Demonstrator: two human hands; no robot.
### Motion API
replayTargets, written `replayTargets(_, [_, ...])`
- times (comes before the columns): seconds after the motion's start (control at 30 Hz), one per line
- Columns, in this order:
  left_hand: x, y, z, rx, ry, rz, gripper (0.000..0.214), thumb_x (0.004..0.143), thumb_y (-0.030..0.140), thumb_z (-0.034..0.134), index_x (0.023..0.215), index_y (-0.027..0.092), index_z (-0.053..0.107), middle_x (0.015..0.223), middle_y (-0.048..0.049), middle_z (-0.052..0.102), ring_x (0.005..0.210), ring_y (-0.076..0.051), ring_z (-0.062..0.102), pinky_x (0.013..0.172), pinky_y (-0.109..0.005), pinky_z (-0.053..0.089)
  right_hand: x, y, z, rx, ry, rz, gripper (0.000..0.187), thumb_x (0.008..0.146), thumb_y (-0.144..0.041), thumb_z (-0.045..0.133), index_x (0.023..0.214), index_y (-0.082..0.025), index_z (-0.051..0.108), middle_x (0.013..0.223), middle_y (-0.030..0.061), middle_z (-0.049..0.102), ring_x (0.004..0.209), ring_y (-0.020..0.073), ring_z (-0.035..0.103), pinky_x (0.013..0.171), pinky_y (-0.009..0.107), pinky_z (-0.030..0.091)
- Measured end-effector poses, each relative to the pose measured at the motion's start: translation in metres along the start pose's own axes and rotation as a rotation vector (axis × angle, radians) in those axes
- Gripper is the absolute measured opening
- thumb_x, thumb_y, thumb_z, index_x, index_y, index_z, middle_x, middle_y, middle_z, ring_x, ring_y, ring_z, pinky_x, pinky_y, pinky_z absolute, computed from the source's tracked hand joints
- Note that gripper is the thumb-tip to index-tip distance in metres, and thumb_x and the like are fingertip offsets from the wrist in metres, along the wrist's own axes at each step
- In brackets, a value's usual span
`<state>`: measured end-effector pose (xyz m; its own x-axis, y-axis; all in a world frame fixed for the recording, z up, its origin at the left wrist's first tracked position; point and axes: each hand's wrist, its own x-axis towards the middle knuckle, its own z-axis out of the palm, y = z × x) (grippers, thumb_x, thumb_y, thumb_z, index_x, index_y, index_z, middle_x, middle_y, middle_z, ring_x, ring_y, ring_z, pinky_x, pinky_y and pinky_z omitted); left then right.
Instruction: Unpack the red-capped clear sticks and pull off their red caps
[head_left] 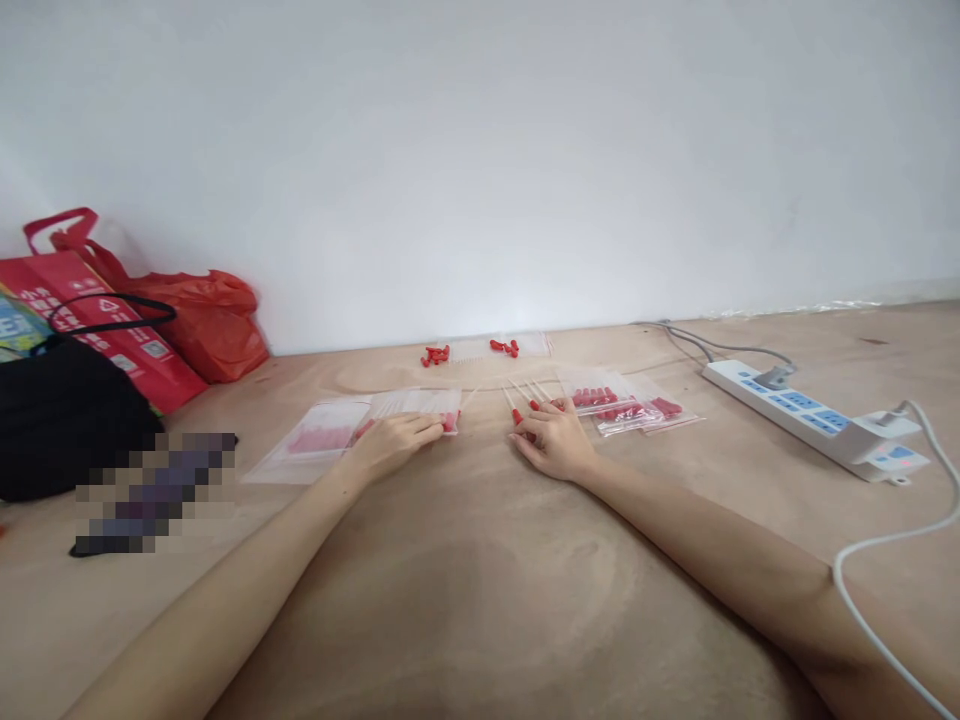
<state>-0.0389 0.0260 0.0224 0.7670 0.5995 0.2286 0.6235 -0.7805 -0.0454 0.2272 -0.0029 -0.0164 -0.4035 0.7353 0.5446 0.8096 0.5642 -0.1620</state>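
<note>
My left hand (394, 443) lies palm down on the wooden surface, its fingers resting on a clear plastic bag (416, 405) with red pieces in it. Another clear bag of red pieces (315, 445) sits just left of that hand. My right hand (553, 440) rests beside several thin white sticks with red tips (521, 398), fingers curled at one red tip. A stack of clear bags filled with red pieces (622, 405) lies right of that hand. Loose red caps (436, 354) and more red caps (505, 347) lie by the wall on clear bags.
A white power strip (817, 418) with grey and white cables lies at right. At left stand a red paper bag (112, 335), a red plastic bag (214, 320) and a black bag (60, 420). A white wall (480, 150) backs the wooden surface (480, 560).
</note>
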Motion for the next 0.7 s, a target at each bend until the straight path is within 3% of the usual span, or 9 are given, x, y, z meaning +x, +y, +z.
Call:
replayTargets(0.17, [0.003,0.034,0.012,-0.024,0.082,0.083,0.036,0.088,0.017,0.024,0.100,0.021,0.058,0.110,-0.0032,0.061,0.104,-0.014,0.055,0.090,-0.029,0.044,0.000,0.001,0.000,0.003,0.015,-0.001,0.021,0.081,-0.029,0.046,0.069,-0.019,0.059,0.069,0.0014,0.064,0.080,0.0161,0.052,0.077,0.033,0.021])
replayTargets(0.3, [0.006,0.052,0.022,0.070,0.307,-0.116,0.034,0.088,0.015,0.025,0.102,0.018,0.055,0.098,-0.0063,0.065,0.085,-0.014,0.062,0.070,-0.022,0.050,-0.001,0.000,0.000,0.027,0.032,0.013,0.018,0.081,-0.029,0.046,0.075,-0.019,0.060,0.070,0.0007,0.064,0.075,0.0143,0.052,0.078,0.033,0.021])
replayTargets(0.4, [0.006,0.048,0.019,0.174,0.457,-0.291,0.029,0.089,0.023,0.028,0.090,0.016,0.056,0.075,-0.0055,0.065,0.066,-0.014,0.063,0.055,-0.021,0.048,0.000,-0.001,-0.001,0.039,0.031,0.016,0.017,0.080,-0.029,0.046,0.082,-0.019,0.061,0.070,0.0007,0.064,0.074,0.0138,0.051,0.077,0.032,0.020])
replayTargets(0.5, [0.002,0.036,0.010,0.285,0.518,-0.364,0.029,0.090,0.026,0.029,0.084,0.017,0.057,0.068,-0.0044,0.063,0.061,-0.014,0.061,0.054,-0.022,0.046,0.002,-0.002,-0.003,0.037,0.003,-0.027,0.020,0.081,-0.029,0.045,0.089,-0.021,0.061,0.073,0.0011,0.063,0.075,0.0140,0.050,0.077,0.033,0.019])
replayTargets(0.57, [-0.002,0.030,0.005,0.319,0.488,-0.298,0.029,0.090,0.026,0.030,0.089,0.017,0.058,0.070,-0.0051,0.063,0.062,-0.015,0.061,0.052,-0.023,0.045,0.003,-0.001,-0.005,0.047,-0.038,-0.079,0.022,0.082,-0.034,0.044,0.089,-0.023,0.062,0.073,0.0013,0.062,0.077,0.0144,0.049,0.076,0.033,0.019])
replayTargets(0.7, [-0.005,0.036,0.006,0.207,0.324,0.005,0.033,0.090,0.021,0.026,0.092,0.020,0.059,0.079,-0.0066,0.064,0.069,-0.015,0.062,0.057,-0.024,0.046,0.004,0.000,-0.006,0.064,-0.090,-0.112,0.026,0.078,-0.044,0.049,0.083,-0.023,0.063,0.072,0.0017,0.062,0.078,0.0158,0.048,0.077,0.033,0.018])
